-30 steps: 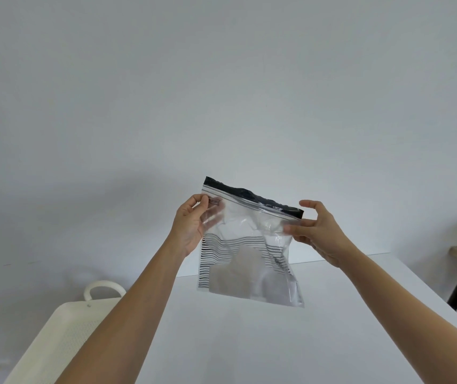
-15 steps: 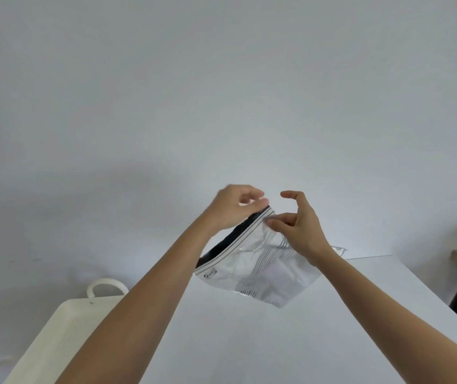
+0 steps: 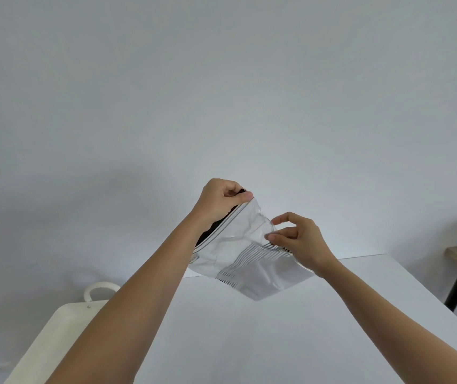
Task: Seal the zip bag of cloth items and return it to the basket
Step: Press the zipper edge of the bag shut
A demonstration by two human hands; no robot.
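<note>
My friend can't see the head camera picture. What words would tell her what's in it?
Two bare hands hold a clear zip bag in the air above a white table: the left hand pinches its zip edge, the right hand pinches its side. A cream basket sits at lower left.

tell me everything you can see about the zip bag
The zip bag is clear, crinkled plastic with a zip track and a dark strip along its mouth. Inside shows striped cloth and a pale, whitish piece. It is held tilted in the air above the white table, touching no surface. The left hand pinches the upper end of the zip edge; the right hand pinches the plastic lower down on the bag's right side. Whether the zip is fully closed cannot be told.
</note>
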